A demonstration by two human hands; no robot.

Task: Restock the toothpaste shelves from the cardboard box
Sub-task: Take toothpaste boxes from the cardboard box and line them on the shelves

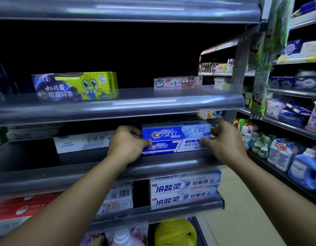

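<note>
1. Two stacked Crest toothpaste boxes (175, 137) sit at the right end of the middle shelf (47, 176), near its front lip.
2. The left hand (128, 144) curls round their left end, thumb on the lower box; the right hand (223, 139) pinches the right end.
3. Squeeze evenly so the upper box cannot slide off.
4. Push straight back, then square the fronts with the white carton (79, 142) alongside.
5. The depth behind is too dark to judge; go by feel.

We face grey metal shelving (118, 105) in dim light, its upper recess black at 12 o'clock. At 3 o'clock stands a second rack (294, 94); a pale floor (242, 219) shows at 5 o'clock.
</note>
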